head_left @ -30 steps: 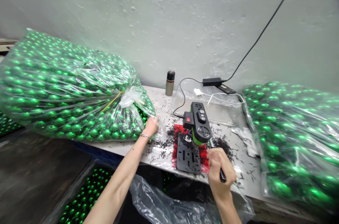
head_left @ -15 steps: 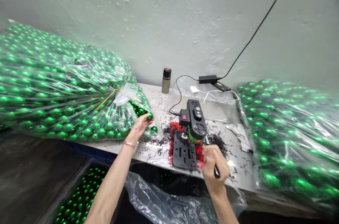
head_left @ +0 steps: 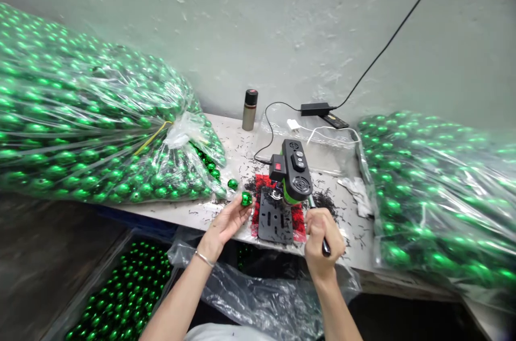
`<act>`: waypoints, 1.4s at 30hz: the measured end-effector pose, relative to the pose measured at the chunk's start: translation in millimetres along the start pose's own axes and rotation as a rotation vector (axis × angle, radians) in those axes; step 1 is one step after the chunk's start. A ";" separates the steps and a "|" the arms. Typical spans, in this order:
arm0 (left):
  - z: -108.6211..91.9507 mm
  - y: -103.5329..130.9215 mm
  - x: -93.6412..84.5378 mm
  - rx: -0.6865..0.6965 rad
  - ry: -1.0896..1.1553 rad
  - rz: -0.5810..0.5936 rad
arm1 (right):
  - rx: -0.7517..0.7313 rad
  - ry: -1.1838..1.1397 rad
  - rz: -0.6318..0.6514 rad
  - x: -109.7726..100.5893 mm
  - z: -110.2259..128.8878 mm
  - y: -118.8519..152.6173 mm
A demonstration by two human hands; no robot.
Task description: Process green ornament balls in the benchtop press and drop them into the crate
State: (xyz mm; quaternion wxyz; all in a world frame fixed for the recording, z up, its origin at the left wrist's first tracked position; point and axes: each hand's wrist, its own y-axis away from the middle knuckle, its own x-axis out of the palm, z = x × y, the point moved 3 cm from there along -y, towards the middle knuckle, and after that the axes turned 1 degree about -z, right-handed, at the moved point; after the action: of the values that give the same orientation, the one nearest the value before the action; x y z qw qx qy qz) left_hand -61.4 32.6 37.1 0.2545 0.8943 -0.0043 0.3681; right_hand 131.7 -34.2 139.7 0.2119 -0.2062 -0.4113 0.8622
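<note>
Between the fingertips of my left hand (head_left: 230,218) is a shiny green ball (head_left: 246,199), just left of the machine's base plate. My right hand (head_left: 324,233) is closed around the black-ended lever (head_left: 326,247) of a small black and green machine (head_left: 297,172). The machine's black slotted plate (head_left: 276,218) lies over a red sheet (head_left: 299,222), strewn with black scraps. Another green ball (head_left: 233,184) rests on the table near the mouth of a large clear bag of green balls (head_left: 100,137).
A second bag of green balls (head_left: 439,196) lies at the right. Behind the machine are a clear plastic tray (head_left: 330,154), a power adapter (head_left: 315,109) and a spray can (head_left: 250,110). Below the table edge are more green balls (head_left: 124,287) and plastic sheeting (head_left: 258,298).
My left hand has moved right, away from the bag's mouth, carrying a green ball toward the machine. My right hand still grips the lever. The view has shifted slightly.
</note>
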 end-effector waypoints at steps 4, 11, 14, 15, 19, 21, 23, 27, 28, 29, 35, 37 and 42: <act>29.8 -6.2 9.2 0.061 -0.187 0.022 | 0.033 0.001 -0.013 0.3 0.7 0.4; 52.1 -12.1 26.0 0.449 -0.917 -0.012 | 0.032 0.027 0.020 0.1 2.3 1.5; 52.2 -10.8 30.7 0.620 -1.195 -0.048 | 0.039 0.012 0.023 0.0 1.6 2.6; 52.3 -10.5 31.8 0.657 -1.247 -0.053 | 0.037 0.004 0.020 0.0 1.5 2.9; 53.7 -11.3 35.1 0.766 -1.335 -0.032 | 0.027 -0.004 0.015 0.6 2.8 2.6; 55.0 -12.8 35.8 0.804 -1.339 -0.015 | 0.026 0.000 0.015 0.8 3.5 1.9; 56.5 -14.7 35.7 0.828 -1.335 -0.015 | 0.022 -0.001 0.017 0.7 3.8 1.6; 59.0 -15.9 35.1 0.853 -1.344 -0.008 | 0.017 -0.002 0.012 0.3 2.6 2.9; 59.5 -15.3 35.4 0.861 -1.353 0.013 | 0.019 0.000 0.008 0.2 1.9 3.5; 60.0 -14.4 35.8 0.871 -1.365 0.036 | 0.021 0.001 0.006 0.1 1.3 4.1; 58.0 -10.6 36.5 0.924 -1.392 0.086 | 0.026 0.000 0.023 -0.5 0.4 5.1; 57.2 -11.8 36.4 0.925 -1.388 0.104 | 0.020 0.011 0.022 -0.9 0.4 5.6; 56.3 -13.8 36.1 0.928 -1.386 0.126 | -0.038 0.054 0.010 0.6 -9.1 16.2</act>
State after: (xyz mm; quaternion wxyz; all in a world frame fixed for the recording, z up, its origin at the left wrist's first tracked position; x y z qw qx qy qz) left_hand 4.5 25.3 21.0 -0.2211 0.9302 -0.0578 -0.2873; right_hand 132.8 -37.5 121.4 0.2148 -0.2356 -0.4206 0.8494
